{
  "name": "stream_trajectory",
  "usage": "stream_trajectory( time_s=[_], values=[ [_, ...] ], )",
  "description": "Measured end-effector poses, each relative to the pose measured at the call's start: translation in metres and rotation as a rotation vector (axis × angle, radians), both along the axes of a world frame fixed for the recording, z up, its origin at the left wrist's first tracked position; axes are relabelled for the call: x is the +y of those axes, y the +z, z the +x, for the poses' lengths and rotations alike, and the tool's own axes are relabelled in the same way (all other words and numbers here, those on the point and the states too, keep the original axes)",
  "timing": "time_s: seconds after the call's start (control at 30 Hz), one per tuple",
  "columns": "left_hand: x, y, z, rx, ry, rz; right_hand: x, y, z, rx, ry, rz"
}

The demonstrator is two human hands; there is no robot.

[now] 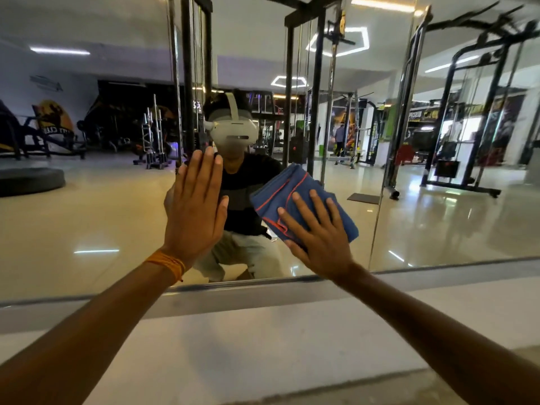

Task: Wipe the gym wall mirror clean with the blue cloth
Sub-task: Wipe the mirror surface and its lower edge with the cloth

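Head view: pressed blue cloth (292,194) flat against mirror (87,214) with right hand (321,238), fingers straight, low and right of centre. Braced left hand (194,211) open on bare mirror just beside it. Risked fresh palm smears there, and losing the unpinched cloth mid-stroke.

No text legible; lettering on yellow wall emblem (54,118) and dark banner (420,114), reflected in mirror (87,200), too blurred to read.

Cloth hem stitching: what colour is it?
Orange-red, against the blue cloth pressed under the right hand; the head view shows it clearly.
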State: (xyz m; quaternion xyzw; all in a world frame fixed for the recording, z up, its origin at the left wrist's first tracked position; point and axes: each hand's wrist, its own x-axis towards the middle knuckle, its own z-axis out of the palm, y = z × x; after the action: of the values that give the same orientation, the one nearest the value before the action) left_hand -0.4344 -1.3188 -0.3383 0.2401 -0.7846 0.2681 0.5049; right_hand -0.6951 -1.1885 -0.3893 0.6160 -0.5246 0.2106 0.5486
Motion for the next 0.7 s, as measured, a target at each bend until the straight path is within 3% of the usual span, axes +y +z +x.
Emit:
stream_trajectory(
  time_s=[0.07,0.2,0.27,0.37,0.43,0.5,0.63,0.7],
  values=[
    [-0.003,0.000,0.001,-0.003,0.002,-0.037,0.008,0.033,-0.031,-0.025,0.005,-0.050],
    [-0.003,-0.002,-0.004,0.028,0.022,-0.055,0.008,0.067,-0.039,-0.768,-0.108,-0.524],
    [0.001,-0.004,-0.010,0.062,0.015,-0.053,-0.001,0.036,-0.008,-0.689,-0.115,-0.419],
    [0.004,-0.002,-0.012,0.091,-0.002,-0.045,0.012,-0.019,0.019,-0.308,-0.049,0.007],
    [0.005,0.000,-0.011,0.096,-0.028,-0.046,0.030,-0.014,0.003,-0.231,-0.065,0.066],
    [0.004,0.002,-0.007,0.093,-0.054,-0.062,0.038,0.017,-0.022,-0.320,-0.101,0.004],
    [-0.001,0.010,0.009,0.010,-0.080,-0.149,0.028,0.073,-0.024,-0.902,-0.147,-0.376],
    [0.003,0.020,0.007,0.001,-0.101,-0.175,0.012,0.056,0.003,-0.813,-0.124,-0.322]
  ],
)
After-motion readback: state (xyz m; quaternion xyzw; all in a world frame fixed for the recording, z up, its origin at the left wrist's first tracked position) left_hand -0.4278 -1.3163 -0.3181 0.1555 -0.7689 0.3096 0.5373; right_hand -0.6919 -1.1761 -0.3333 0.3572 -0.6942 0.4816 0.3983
